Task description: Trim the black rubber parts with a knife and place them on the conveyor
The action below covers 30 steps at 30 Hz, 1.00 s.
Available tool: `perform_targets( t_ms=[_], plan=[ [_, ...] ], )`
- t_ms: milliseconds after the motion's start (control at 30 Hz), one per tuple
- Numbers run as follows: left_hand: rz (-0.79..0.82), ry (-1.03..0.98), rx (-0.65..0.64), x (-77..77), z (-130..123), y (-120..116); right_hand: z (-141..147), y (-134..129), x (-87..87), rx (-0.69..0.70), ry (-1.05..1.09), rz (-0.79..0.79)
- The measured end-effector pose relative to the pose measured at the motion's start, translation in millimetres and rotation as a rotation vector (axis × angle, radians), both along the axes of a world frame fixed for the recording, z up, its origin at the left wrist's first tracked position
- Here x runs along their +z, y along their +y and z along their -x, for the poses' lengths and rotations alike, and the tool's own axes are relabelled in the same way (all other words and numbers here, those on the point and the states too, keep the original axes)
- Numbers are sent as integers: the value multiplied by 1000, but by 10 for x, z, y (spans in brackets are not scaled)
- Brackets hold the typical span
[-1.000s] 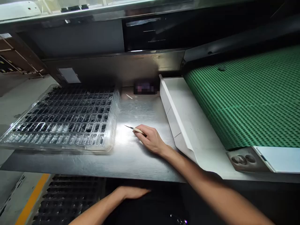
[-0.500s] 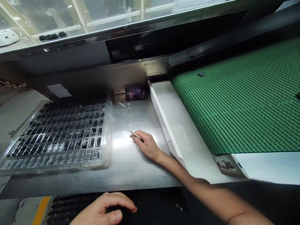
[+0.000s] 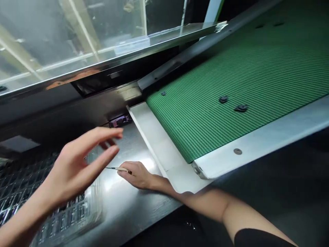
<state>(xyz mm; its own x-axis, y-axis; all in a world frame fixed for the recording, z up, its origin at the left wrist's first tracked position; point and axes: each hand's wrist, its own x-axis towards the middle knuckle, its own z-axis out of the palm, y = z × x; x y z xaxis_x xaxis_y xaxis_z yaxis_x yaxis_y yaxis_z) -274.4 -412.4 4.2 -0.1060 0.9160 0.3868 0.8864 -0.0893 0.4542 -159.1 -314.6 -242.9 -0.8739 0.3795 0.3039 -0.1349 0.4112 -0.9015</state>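
The right hand [image 3: 135, 175] grips the slim tool [image 3: 122, 169], tip toward 9 o'clock, over the metal table [image 3: 133, 209]. The left hand [image 3: 77, 164], empty, thumb and fingers apart, hovers at its 10 o'clock.

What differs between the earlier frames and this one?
The left hand has risen from below the table's near edge and now hovers by the clear tray, thumb and fingers apart, empty. The view has swung right, showing more dark parts on the green belt. Nothing was taken or released: the right hand still grips the thin pointed tool above the metal surface.
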Motion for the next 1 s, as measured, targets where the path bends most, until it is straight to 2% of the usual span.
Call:
perform_targets(
  t_ms=[67, 133, 233, 300, 400, 500, 600, 767, 1000],
  plan=[
    [-57, 110, -61, 82, -55, 633, 0, 5, 19, 3, -11, -7],
    [-84, 259, -70, 73, -86, 1268, -19, 6, 53, 25, -19, -6],
    [-17, 401, 63, -58, -116, 2122, -68, 10, 114, 49, -27, -4],
    [94, 445, 184, -160, -158, 2569, -96, 17, 146, 55, -27, -6],
    [243, 519, 269, -269, -246, 3026, -107, 33, 160, 70, -56, -26],
    [290, 588, 281, -342, -277, 3272, -77, 49, 133, 99, -128, -73],
    [240, 606, 309, -429, -200, 3377, -38, 61, 92, 149, -141, -106],
    [188, 629, 309, -555, 4, 3386, -13, 50, 46, 187, -139, -99],
    [135, 588, 228, -586, 122, 3348, -13, 45, 50, 164, -117, -39]
  ],
)
